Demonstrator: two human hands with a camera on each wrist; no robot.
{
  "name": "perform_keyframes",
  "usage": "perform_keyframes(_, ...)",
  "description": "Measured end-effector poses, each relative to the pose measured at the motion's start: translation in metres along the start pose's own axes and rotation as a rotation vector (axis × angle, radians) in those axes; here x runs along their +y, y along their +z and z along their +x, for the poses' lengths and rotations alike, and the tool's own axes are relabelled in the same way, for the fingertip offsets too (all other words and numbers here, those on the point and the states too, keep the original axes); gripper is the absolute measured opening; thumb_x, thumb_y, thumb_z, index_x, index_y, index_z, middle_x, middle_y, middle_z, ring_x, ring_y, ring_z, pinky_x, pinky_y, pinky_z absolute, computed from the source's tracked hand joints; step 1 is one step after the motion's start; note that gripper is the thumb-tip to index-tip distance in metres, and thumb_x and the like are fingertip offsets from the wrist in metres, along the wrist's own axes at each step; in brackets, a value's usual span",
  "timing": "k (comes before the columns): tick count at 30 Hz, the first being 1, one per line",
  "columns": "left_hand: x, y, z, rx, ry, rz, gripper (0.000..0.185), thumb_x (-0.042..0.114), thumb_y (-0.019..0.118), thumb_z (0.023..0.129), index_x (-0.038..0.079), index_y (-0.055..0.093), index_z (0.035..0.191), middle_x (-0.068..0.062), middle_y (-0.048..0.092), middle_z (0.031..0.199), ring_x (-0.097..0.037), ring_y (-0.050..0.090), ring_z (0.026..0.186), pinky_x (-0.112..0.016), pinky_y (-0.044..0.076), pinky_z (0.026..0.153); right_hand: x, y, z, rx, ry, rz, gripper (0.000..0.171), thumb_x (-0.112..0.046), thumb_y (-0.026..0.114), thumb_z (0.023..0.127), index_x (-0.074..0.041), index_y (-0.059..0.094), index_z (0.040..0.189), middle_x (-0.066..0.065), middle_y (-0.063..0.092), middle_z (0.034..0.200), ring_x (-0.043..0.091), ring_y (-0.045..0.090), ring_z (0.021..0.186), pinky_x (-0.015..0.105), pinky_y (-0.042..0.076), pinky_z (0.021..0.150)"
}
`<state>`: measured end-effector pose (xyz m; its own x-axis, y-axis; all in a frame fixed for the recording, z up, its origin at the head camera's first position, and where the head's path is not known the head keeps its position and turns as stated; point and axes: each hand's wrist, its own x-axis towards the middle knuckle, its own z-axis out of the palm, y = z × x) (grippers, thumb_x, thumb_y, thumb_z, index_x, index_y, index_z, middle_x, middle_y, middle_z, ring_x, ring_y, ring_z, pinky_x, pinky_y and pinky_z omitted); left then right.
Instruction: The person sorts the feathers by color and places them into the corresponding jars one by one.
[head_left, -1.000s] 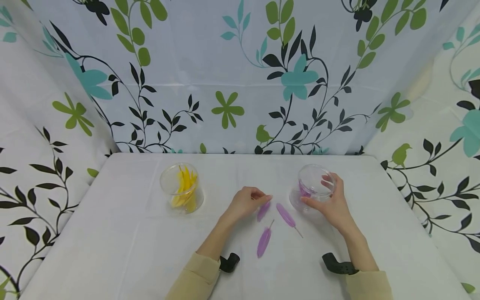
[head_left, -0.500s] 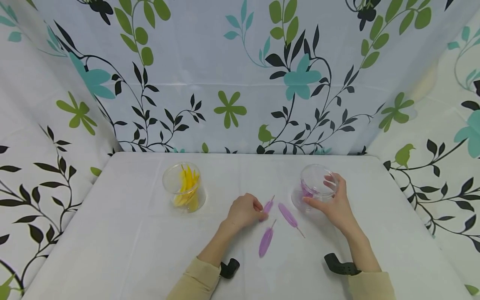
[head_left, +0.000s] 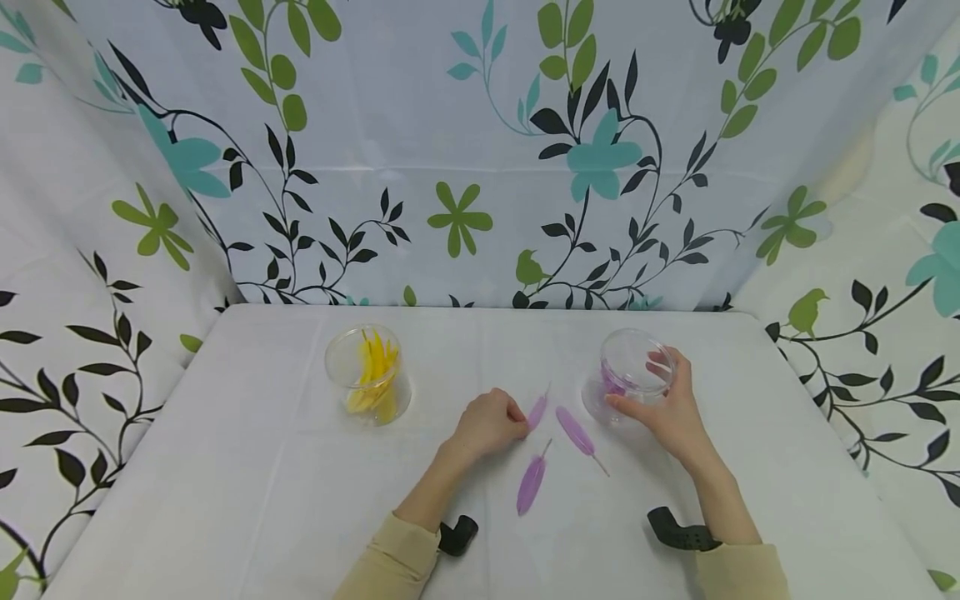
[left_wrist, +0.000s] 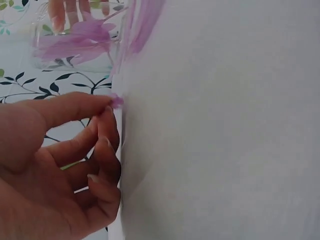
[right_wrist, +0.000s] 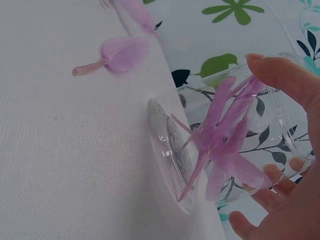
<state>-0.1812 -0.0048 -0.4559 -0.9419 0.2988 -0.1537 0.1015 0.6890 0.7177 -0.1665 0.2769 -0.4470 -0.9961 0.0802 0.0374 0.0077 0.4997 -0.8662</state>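
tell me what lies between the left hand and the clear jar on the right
In the head view, two purple feathers: one pinched by the left hand, another lying loose before the jar held by the right hand.

two clear jars [head_left: 628, 375], three purple feathers [head_left: 531, 485] on the counter [head_left: 225, 467], one jar of yellow feathers [head_left: 372, 375], two hands [head_left: 489, 425]

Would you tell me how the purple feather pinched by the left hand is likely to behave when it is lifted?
The purple feather looks thin and flat, so probably very light and floppy. The left hand pinches only its tip, so it may droop or flutter. Its thin quill could slip from the fingers.
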Motion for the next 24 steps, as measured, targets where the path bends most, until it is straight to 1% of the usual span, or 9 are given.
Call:
perform_keyframes(3,-0.001,-0.005,0.002,-0.055,-0.016,-0.078,0.013,0.025,0.071,0.090,0.012,0.075,0.088,0.003,0.067,0.084,-0.014,0.057,0.077,-0.030,0.049,0.069,0.000,0.001,0.000,0.001,-0.003,0.001,0.114,-0.035,0.085,0.079,-0.013,0.003,0.155,0.015,0.025,0.159,0.041,0.025,0.147,0.070,0.027,0.111)
perform_keyframes(5,0.001,-0.010,0.002,-0.087,-0.017,-0.140,0.017,0.028,0.070,0.092,0.012,0.074,0.091,0.002,0.065,0.084,-0.015,0.057,0.078,-0.030,0.049,0.069,0.000,0.001,0.000,0.002,-0.003,-0.002,0.115,-0.035,0.085,0.079,-0.013,0.003,0.155,0.015,0.025,0.159,0.041,0.025,0.147,0.071,0.027,0.111)
perform_keyframes(9,0.006,-0.019,0.004,-0.122,0.017,-0.243,0.019,0.030,0.068,0.094,0.011,0.073,0.094,-0.005,0.068,0.089,-0.016,0.056,0.077,-0.029,0.048,0.066,0.000,0.000,0.000,0.005,-0.001,-0.006,0.115,-0.036,0.085,0.079,-0.014,0.002,0.156,0.015,0.024,0.159,0.040,0.025,0.147,0.071,0.026,0.111)
perform_keyframes(11,0.010,-0.023,0.004,-0.124,0.039,-0.285,0.019,0.031,0.067,0.095,0.013,0.072,0.094,-0.008,0.071,0.092,-0.017,0.057,0.078,-0.029,0.048,0.066,0.000,0.000,0.000,0.006,0.001,-0.006,0.115,-0.037,0.085,0.079,-0.014,0.002,0.156,0.015,0.024,0.160,0.040,0.024,0.147,0.071,0.026,0.111)
perform_keyframes(13,0.013,-0.024,0.006,-0.118,0.059,-0.328,0.018,0.032,0.066,0.096,0.015,0.072,0.093,-0.008,0.073,0.095,-0.018,0.059,0.083,-0.030,0.046,0.069,0.000,0.000,0.000,0.006,0.001,-0.005,0.115,-0.037,0.085,0.079,-0.014,0.002,0.156,0.015,0.024,0.160,0.040,0.024,0.147,0.071,0.026,0.111)
perform_keyframes(18,0.024,-0.026,0.010,-0.081,0.112,-0.427,0.016,0.030,0.067,0.096,0.015,0.072,0.093,-0.004,0.077,0.089,-0.018,0.064,0.093,-0.033,0.046,0.081,0.001,0.001,0.000,0.002,-0.004,0.010,0.114,-0.036,0.085,0.079,-0.015,0.003,0.156,0.014,0.024,0.160,0.040,0.025,0.147,0.070,0.027,0.111)
perform_keyframes(19,0.027,-0.026,0.010,-0.075,0.119,-0.435,0.015,0.030,0.067,0.096,0.016,0.073,0.093,-0.002,0.077,0.087,-0.017,0.065,0.093,-0.034,0.047,0.083,0.001,0.001,0.000,0.002,-0.004,0.010,0.114,-0.036,0.085,0.079,-0.015,0.003,0.156,0.015,0.024,0.160,0.040,0.025,0.147,0.070,0.027,0.111)
perform_keyframes(22,0.037,-0.028,0.011,-0.065,0.133,-0.449,0.016,0.030,0.067,0.096,0.016,0.073,0.094,-0.006,0.077,0.089,-0.013,0.065,0.094,-0.036,0.047,0.089,0.000,0.001,0.000,-0.002,0.005,0.002,0.114,-0.037,0.084,0.080,-0.015,0.002,0.156,0.014,0.023,0.160,0.040,0.024,0.147,0.070,0.028,0.111)
perform_keyframes(24,0.044,-0.029,0.011,-0.057,0.143,-0.442,0.016,0.030,0.067,0.096,0.015,0.074,0.095,-0.006,0.077,0.089,-0.011,0.065,0.093,-0.037,0.047,0.090,-0.001,0.001,-0.001,-0.004,0.013,-0.004,0.115,-0.039,0.084,0.080,-0.016,0.001,0.156,0.014,0.023,0.160,0.040,0.024,0.147,0.070,0.028,0.111)
